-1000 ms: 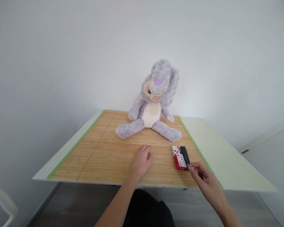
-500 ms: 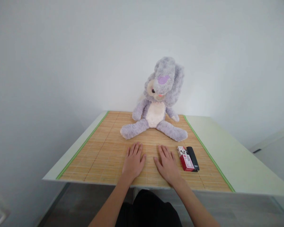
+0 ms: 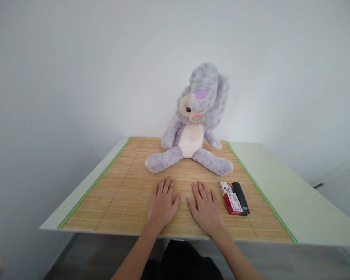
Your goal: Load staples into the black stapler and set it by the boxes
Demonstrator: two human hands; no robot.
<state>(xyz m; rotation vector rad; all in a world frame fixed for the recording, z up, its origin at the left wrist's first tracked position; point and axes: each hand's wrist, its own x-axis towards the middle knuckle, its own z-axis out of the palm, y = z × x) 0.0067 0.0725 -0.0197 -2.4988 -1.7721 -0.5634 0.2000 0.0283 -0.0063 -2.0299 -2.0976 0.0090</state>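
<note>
Since the earliest frame, the right hand [image 3: 206, 208] has been drawn away from the near end of the red box [image 3: 231, 198] and the black bar-shaped object [image 3: 240, 198] and laid palm-down on the bamboo mat [image 3: 119, 190], beside the left hand [image 3: 162, 205]. Over the last half second little more than the camera's angle has shifted; both hands have been kept flat in the same places.

Nothing is held by either hand. The fingers [image 3: 203, 190] of the right hand are stretched out and lightly spread, pressed onto the mat, and the fingers [image 3: 166, 186] of the left are laid the same way. The two hands are set side by side near the front edge of the counter [image 3: 282, 186], about midway along it, with the thumbs close but apart.

The red box and the black object are left lying side by side, touching, just to the right of the right hand and near the mat's right green border. They are not touched by any finger. From the release and the flat resting pose, it is judged that handling of the pair has been finished for the moment.

A grey plush rabbit [image 3: 192, 128] is seated at the back edge of the counter, against the white wall, its legs splayed forward on the mat, well apart from the hands.
</note>
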